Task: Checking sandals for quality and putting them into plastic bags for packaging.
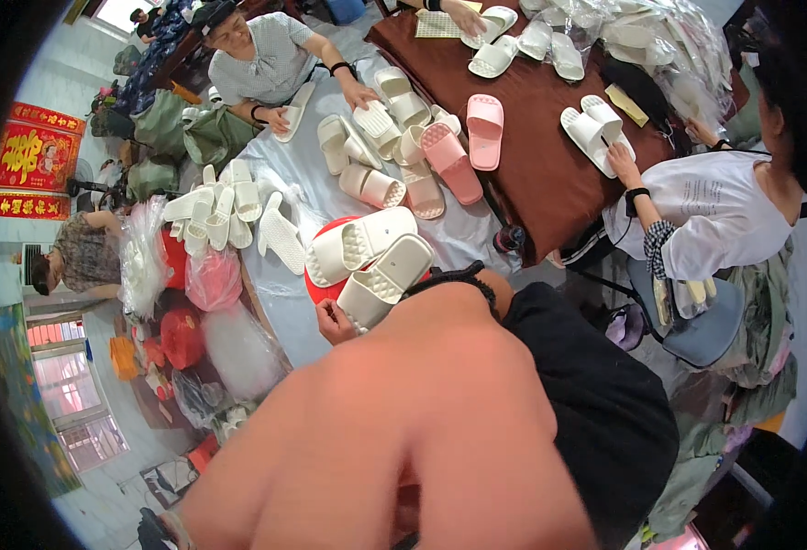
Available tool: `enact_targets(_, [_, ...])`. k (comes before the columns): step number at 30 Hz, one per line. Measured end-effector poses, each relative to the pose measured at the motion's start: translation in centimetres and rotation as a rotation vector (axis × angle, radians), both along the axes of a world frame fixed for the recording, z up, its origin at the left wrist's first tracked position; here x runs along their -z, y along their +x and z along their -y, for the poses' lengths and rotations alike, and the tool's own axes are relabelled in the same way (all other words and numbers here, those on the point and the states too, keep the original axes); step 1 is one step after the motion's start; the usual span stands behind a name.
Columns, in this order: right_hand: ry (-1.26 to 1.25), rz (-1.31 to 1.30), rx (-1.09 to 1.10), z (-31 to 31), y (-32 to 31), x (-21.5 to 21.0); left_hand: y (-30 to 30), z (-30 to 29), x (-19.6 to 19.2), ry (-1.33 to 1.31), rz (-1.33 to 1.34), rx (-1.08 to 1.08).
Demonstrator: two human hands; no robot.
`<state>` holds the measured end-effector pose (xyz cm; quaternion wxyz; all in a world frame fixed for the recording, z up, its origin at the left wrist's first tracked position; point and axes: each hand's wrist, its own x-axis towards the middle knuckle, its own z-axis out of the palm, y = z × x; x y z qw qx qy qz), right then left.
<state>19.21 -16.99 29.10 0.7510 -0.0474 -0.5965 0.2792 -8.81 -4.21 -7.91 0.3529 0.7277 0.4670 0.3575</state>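
Observation:
My right hand (394, 412) fills the lower middle, very close and blurred, with a black cord round its wrist. Its fingers point down past the lower edge, so their tips are hidden. Beyond it, my left hand (333, 321) pinches the edge of a cream slide slipper (387, 282) with a quilted strap. Another cream slipper (362, 243) lies against it, just beyond. Both are over a round red surface (315, 286). A cream slipper (280, 234) lies sole up to the left.
Several cream slippers and a pink slipper (450, 160) lie on the grey-covered table (275, 298). The brown cloth (532, 197) bears another pink slipper (485, 133). Across, a person (261, 60) handles slippers; at right, a person in white (706, 215) touches a pair. Bagged slippers (642, 32) are piled behind.

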Motion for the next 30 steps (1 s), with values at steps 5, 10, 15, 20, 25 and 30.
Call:
enact_targets(5, [0.030,-0.015,-0.045,-0.3,-0.3,-0.1,1.3,0.3,-1.3,0.015,0.070,0.041])
enact_targets(10, [0.064,-0.020,-0.096,-0.4,-0.6,-0.8,0.7,-0.1,0.2,-0.049,0.086,0.012])
enact_targets(15, [0.095,-0.030,-0.156,-0.6,-1.1,-0.9,0.8,0.2,-0.1,0.008,0.100,0.003])
enact_targets(20, [0.123,-0.038,-0.222,-1.1,-2.0,-1.1,-0.1,-0.4,0.6,0.054,0.025,0.013])
enact_targets(25, [0.147,-0.048,-0.291,-2.4,-2.1,-1.0,-0.4,-1.3,2.2,0.159,-0.013,0.058])
enact_targets(30, [-0.110,0.156,-0.183,-5.9,-1.9,1.4,-0.4,-0.5,1.2,0.099,0.017,0.055])
